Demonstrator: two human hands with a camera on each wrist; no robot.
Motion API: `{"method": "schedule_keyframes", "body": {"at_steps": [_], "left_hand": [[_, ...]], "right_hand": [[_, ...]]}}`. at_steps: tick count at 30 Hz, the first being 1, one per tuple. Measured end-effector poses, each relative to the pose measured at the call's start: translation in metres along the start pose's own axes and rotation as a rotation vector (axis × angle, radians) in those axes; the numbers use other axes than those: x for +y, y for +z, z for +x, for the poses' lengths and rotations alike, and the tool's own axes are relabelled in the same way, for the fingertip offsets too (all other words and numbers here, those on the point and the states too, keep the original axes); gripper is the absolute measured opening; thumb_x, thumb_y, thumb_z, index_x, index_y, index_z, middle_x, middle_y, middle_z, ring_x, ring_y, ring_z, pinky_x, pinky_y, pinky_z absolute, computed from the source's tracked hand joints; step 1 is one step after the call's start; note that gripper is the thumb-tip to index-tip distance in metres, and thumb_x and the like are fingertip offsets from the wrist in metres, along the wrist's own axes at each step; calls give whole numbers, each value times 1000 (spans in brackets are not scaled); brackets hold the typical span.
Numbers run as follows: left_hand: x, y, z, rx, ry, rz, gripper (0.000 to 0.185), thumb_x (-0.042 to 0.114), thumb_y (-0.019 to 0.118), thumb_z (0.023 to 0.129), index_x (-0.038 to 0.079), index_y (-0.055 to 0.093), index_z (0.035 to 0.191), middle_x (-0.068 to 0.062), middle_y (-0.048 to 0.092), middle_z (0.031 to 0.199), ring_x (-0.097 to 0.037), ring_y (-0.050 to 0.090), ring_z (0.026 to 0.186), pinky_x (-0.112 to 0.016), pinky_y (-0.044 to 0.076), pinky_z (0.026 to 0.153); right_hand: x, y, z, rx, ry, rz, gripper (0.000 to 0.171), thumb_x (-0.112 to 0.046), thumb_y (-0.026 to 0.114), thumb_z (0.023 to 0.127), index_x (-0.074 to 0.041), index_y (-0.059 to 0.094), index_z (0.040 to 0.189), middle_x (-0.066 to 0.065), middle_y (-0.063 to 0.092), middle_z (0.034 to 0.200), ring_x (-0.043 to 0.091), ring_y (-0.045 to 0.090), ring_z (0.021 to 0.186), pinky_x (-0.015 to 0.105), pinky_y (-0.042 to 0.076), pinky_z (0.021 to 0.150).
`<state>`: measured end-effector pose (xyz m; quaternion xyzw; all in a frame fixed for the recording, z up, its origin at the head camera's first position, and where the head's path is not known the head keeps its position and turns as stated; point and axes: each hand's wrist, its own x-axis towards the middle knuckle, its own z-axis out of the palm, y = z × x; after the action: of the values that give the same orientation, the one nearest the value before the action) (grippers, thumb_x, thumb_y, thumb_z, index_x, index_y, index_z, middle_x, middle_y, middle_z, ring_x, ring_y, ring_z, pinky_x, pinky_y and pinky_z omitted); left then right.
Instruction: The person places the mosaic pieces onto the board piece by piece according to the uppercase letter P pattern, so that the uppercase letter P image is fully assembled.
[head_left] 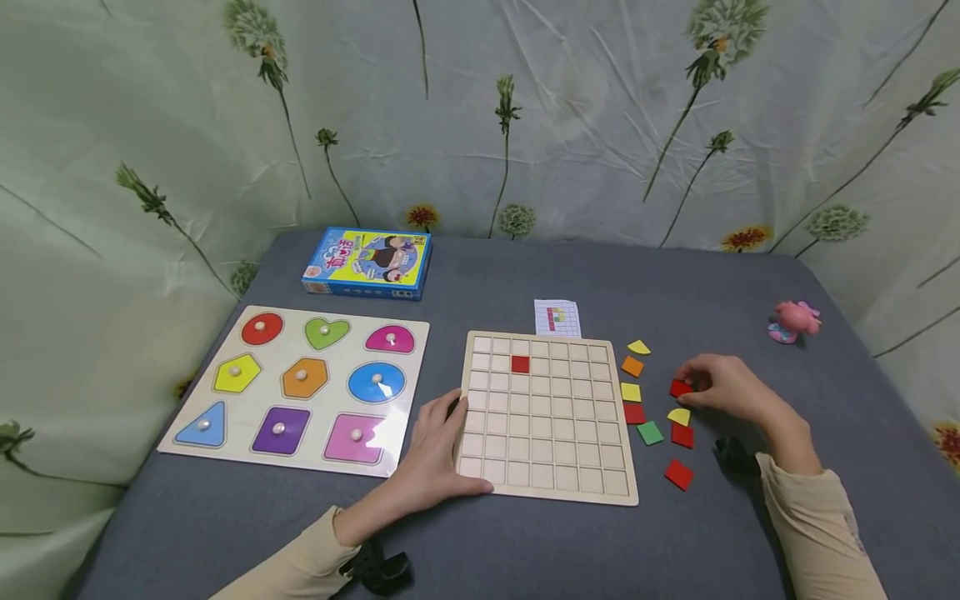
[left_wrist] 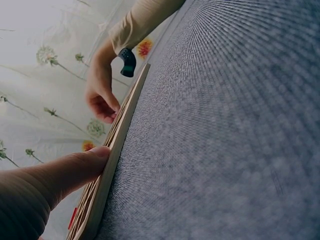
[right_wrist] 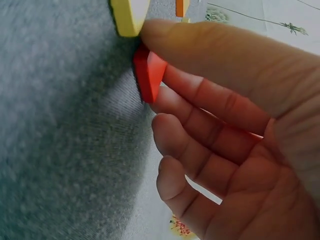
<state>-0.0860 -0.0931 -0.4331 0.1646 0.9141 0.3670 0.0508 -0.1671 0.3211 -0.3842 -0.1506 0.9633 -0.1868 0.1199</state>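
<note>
A wooden grid board [head_left: 546,492] lies on the table with one red square tile [head_left: 520,364] in an upper cell. My left hand [head_left: 431,454] rests at the board's lower left corner, fingers along the left edge and thumb [left_wrist: 95,159] on the near rim. To the right of the board, my right hand [head_left: 731,387] pinches another red square tile [right_wrist: 149,75] between thumb and fingertips, low over the cloth. A yellow rounded piece [head_left: 678,417] lies just below those fingertips, with a red tile [head_left: 682,435] beside it.
Loose pieces, including a green tile [head_left: 649,432] and an orange tile [head_left: 632,366], line the board's right side. A pattern card [head_left: 557,317] touches its far edge. A shape puzzle [head_left: 315,400] lies left, a blue box [head_left: 367,263] behind it, a pink figurine [head_left: 795,321] far right.
</note>
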Motion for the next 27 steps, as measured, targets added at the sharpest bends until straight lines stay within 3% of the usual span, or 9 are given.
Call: {"method": "schedule_keyframes", "body": {"at_steps": [12, 27], "left_hand": [[-2, -1, 1, 4, 15, 15, 112, 43, 87, 55, 2, 33, 144, -15, 26, 151, -33, 21, 134, -56, 26, 106], [-1, 2, 0, 34, 46, 31, 110, 42, 87, 54, -1, 37, 142, -18, 30, 148, -36, 25, 131, -58, 29, 102]], "right_hand": [[-4, 2, 3, 1, -7, 1, 21, -15, 72, 76, -2, 65, 91, 0, 57, 74, 8, 44, 65, 21, 38, 57], [-14, 7, 4, 106, -79, -55, 20, -13, 75, 74, -3, 67, 90, 0, 54, 71, 6, 40, 61, 22, 34, 55]]}}
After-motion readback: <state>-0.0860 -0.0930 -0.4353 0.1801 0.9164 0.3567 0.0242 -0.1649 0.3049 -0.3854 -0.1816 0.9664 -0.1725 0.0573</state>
